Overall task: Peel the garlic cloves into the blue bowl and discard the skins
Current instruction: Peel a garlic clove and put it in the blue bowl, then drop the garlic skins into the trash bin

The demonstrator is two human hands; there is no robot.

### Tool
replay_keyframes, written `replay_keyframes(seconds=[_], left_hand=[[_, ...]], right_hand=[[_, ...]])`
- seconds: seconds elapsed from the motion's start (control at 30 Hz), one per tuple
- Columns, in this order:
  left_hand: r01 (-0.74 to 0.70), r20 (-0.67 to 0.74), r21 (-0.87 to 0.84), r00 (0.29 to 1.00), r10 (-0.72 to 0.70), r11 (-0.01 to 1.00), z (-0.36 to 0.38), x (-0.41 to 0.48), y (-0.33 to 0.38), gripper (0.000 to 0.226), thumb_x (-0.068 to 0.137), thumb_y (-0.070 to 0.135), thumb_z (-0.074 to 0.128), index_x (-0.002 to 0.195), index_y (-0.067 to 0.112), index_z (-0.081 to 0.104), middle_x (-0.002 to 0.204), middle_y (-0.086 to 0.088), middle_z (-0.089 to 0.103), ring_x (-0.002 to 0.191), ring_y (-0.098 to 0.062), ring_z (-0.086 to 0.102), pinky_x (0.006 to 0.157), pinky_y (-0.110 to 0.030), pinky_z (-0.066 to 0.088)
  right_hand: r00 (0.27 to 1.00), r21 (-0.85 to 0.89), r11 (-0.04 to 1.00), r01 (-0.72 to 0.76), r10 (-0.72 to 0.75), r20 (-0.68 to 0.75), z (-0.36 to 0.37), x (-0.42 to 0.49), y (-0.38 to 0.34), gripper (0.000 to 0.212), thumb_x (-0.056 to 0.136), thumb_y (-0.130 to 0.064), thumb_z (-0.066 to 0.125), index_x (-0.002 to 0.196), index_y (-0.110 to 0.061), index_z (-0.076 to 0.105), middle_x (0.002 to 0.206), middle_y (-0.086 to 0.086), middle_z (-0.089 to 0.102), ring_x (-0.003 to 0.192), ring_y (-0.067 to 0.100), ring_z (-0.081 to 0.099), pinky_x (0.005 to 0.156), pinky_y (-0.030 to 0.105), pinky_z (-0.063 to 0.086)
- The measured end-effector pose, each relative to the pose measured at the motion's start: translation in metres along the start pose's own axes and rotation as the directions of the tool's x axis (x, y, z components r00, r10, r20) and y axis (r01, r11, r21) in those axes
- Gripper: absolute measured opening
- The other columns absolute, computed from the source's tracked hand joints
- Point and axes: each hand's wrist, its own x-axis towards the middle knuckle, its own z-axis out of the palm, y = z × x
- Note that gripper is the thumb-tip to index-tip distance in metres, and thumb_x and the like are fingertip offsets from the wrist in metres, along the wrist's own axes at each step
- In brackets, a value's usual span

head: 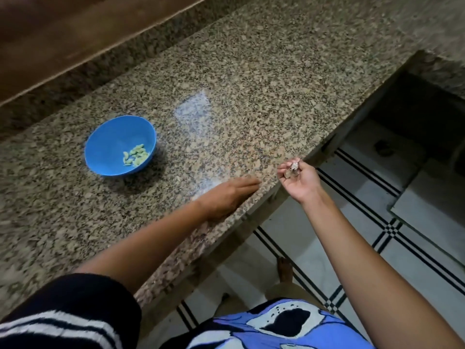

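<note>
Skins (293, 168) cupped beside counter (251, 96) edge
right hand (300, 182) curls its fingers round them; left hand (230, 196) flat on counter, fingers seemingly together, blurred; cloves (136, 155) in blue bowl (107, 142).

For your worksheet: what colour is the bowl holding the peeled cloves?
The bowl is blue, shown in the head view.

We read this as home kitchen. Speckled granite countertop (251, 84) with matching granite upstand (125, 59) along back, wood panelling (63, 34) beyond it. Blue bowl (100, 137) on counter holds peeled garlic cloves (136, 156). Right hand (299, 178) cups garlic skins (293, 167) just past counter edge, so food prep. White floor tiles (339, 212) with black stripe borders below. Bare foot (285, 269) on tiles says domestic, not commercial. Dark recess (415, 104) in counter run at right; we can't tell what sits in it.
</note>
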Motion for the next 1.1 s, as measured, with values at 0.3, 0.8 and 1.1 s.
replay_keyframes(seconds=[0.3, 0.8, 1.1], left_hand=[[-0.01, -0.247, 0.221, 0.967, 0.066, 0.975, 0.01, -0.172, -0.001, 0.051, 0.105, 0.02, 0.018, 0.111, 0.003, 0.066, 0.111, -0.015, 0.066, 0.102, -0.024, 0.054, 0.085, -0.03, 0.046], [-0.649, 0.22, -0.758, -0.174, -0.96, -0.056, -0.008, -0.223, 0.073, 0.029, 0.087, -0.009, 0.054, 0.066, 0.002, 0.071, 0.06, -0.003, 0.067, 0.055, -0.009, 0.063, 0.053, -0.016, 0.054], [-0.762, 0.468, -0.221, -0.63, -0.619, 0.609, 0.095, -0.368, 0.24, 0.047, 0.092, -0.007, 0.049, 0.052, 0.004, 0.071, 0.059, -0.005, 0.068, 0.052, -0.009, 0.066, 0.048, -0.016, 0.052]], right_hand=[[0.981, -0.216, 0.961, -0.173, 0.187, 0.046, 0.032, -0.014, 0.097, 0.034, 0.1, -0.016, 0.03, 0.069, -0.011, 0.041, 0.047, 0.002, 0.047, 0.054, 0.012, 0.04, 0.046, 0.018, 0.04], [0.631, -0.792, 0.407, -0.455, 0.775, 0.036, 0.071, -0.054, 0.245, 0.046, 0.101, -0.023, 0.028, 0.057, -0.014, 0.038, 0.042, -0.001, 0.041, 0.04, 0.011, 0.044, 0.042, 0.013, 0.038], [0.171, -0.896, -0.295, -0.331, 0.915, -0.364, -0.019, -0.209, 0.409, 0.054, 0.101, -0.022, 0.03, 0.05, -0.012, 0.044, 0.039, 0.0, 0.042, 0.032, 0.013, 0.047, 0.038, 0.012, 0.04]])
